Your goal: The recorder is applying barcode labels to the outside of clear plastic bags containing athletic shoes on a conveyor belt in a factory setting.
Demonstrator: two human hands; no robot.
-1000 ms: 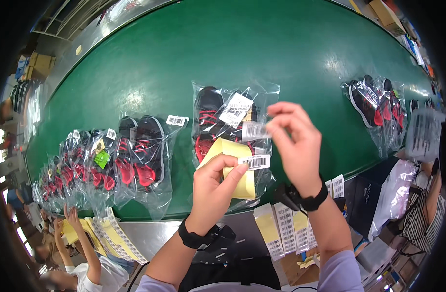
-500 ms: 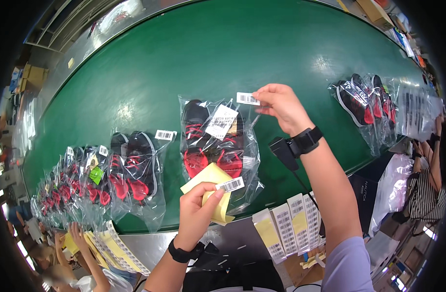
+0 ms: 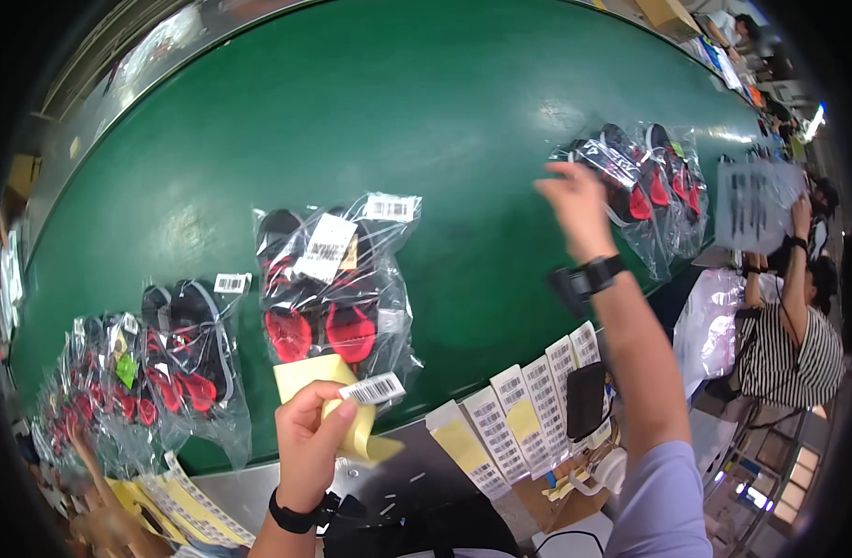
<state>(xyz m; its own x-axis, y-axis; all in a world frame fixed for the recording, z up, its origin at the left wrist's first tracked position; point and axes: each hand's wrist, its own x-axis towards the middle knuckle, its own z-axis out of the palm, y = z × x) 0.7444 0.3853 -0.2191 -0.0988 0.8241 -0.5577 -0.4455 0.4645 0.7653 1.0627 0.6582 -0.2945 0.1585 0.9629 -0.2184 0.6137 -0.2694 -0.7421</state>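
Note:
My left hand (image 3: 310,437) pinches a folded yellow label backing sheet (image 3: 294,374), with a white barcode label (image 3: 374,389) sticking out past the thumb. Just beyond it, a pair of black and red shoes (image 3: 351,333) lies in a clear plastic bag. A paper tag (image 3: 325,247) shows on these shoes, and a barcode label (image 3: 391,207) sits at the bag's upper right corner. My right hand (image 3: 579,209) is off to the right, slightly blurred, empty with fingers apart. It is beside other bagged black and red shoes (image 3: 640,200).
Several bagged shoes (image 3: 189,344) line the left of the green table (image 3: 426,112). Barcode label sheets (image 3: 528,423) and a black device (image 3: 587,400) lie along the near edge. A person in a striped top (image 3: 793,339) handles a clear bag at right; another person's hand (image 3: 86,446) is at left.
The barcode label from my right hand is now on the bag's upper right corner. That hand has let go and moved right. The view has shifted, so the shoes appear further left.

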